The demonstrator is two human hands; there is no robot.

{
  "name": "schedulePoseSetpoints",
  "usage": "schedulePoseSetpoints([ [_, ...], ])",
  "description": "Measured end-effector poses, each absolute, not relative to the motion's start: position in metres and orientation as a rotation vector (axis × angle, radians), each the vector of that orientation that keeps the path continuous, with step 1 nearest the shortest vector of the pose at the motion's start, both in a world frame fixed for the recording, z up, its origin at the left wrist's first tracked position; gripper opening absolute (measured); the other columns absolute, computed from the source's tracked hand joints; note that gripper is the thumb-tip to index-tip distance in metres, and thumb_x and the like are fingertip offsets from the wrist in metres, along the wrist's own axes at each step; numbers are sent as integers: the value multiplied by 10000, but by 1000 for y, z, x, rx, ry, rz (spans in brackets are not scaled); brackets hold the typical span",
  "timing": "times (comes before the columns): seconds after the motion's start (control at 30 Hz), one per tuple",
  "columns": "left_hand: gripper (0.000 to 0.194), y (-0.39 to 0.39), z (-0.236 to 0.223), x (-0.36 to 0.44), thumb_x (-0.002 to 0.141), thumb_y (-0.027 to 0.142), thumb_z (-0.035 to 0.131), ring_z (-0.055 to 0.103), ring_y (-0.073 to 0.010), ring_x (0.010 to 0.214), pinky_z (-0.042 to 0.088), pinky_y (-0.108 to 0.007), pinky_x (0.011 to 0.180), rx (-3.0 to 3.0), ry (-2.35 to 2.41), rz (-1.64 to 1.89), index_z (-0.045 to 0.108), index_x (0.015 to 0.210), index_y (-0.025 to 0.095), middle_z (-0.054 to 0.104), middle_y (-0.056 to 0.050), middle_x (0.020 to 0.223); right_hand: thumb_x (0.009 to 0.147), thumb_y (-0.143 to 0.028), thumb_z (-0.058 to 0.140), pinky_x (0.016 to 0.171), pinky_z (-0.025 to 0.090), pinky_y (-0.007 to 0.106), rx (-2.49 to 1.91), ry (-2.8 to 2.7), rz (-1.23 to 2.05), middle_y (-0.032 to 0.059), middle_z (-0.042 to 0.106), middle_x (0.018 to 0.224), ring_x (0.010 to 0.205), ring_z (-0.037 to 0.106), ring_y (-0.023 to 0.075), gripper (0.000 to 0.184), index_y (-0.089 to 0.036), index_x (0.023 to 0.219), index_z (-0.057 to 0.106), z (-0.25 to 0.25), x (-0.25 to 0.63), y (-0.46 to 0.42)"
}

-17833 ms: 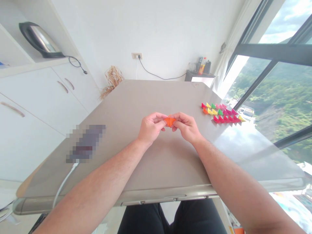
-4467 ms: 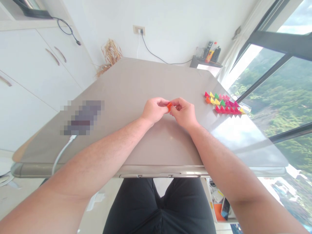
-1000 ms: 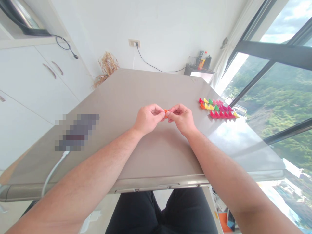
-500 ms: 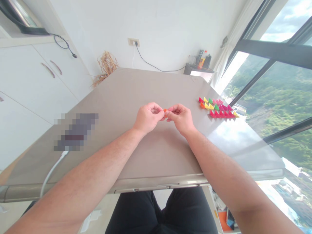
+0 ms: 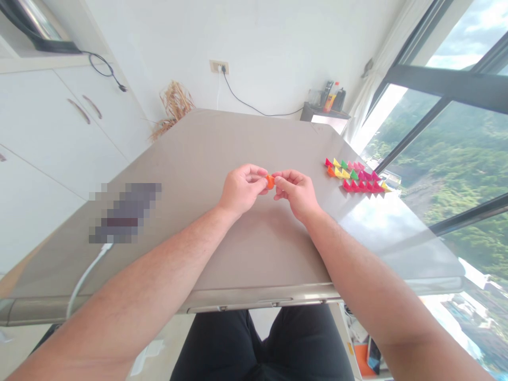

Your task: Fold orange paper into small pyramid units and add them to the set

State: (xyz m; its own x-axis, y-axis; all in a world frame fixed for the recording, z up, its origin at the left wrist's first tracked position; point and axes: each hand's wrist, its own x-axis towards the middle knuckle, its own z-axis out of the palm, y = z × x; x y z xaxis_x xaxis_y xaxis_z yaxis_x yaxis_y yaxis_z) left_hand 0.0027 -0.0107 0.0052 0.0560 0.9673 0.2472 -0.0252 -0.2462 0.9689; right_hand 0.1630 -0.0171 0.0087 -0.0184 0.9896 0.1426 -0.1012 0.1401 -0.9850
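A small folded orange paper piece (image 5: 270,181) is pinched between the fingertips of both hands, just above the middle of the grey table (image 5: 206,159). My left hand (image 5: 240,189) grips it from the left with curled fingers. From the right, my right hand (image 5: 296,192) pinches the same piece, fingers closed. Most of the paper is hidden by the fingers. Several folded paper triangles (image 5: 355,177) in red, pink, yellow, green and orange lie in rows on the table to the right of my right hand.
A blurred dark object (image 5: 125,211) with a white cable (image 5: 85,278) lies at the table's left. Behind the table are a dried grass bundle (image 5: 174,106), a wall socket with a black cord (image 5: 219,66) and a small shelf with bottles (image 5: 327,100). A window runs along the right.
The orange piece has become smaller and more compact in my fingers since the earliest frame. In the last second my hands shifted only slightly; a bit more orange shows between them.
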Motion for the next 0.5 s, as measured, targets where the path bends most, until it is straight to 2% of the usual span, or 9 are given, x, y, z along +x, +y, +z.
schedulePoseSetpoints([
  [0.13,243,-12,8,2,766,313,789,742,-235,785,618,-412,751,1411,1021,1305,753,965,179,774,-88,862,740,-353,762,579,552,283,-1089,-1269,1088,-10,651,647,599,598,125,170,-196,781,710,6,164,-15],
  [0.3,146,-12,8,3,767,298,767,738,-231,770,604,-372,686,1424,1020,1291,717,822,173,755,-76,809,730,-292,741,563,528,276,-1156,-1288,1092,-15,646,599,539,602,124,119,-194,717,674,6,163,-16],
  [0.5,73,-8,4,5,744,224,718,710,-175,691,586,-316,668,1471,1140,1319,688,800,187,737,-24,742,715,-264,722,562,517,253,-1203,-1316,1083,-13,670,630,538,594,107,103,-186,719,655,11,158,-21],
])
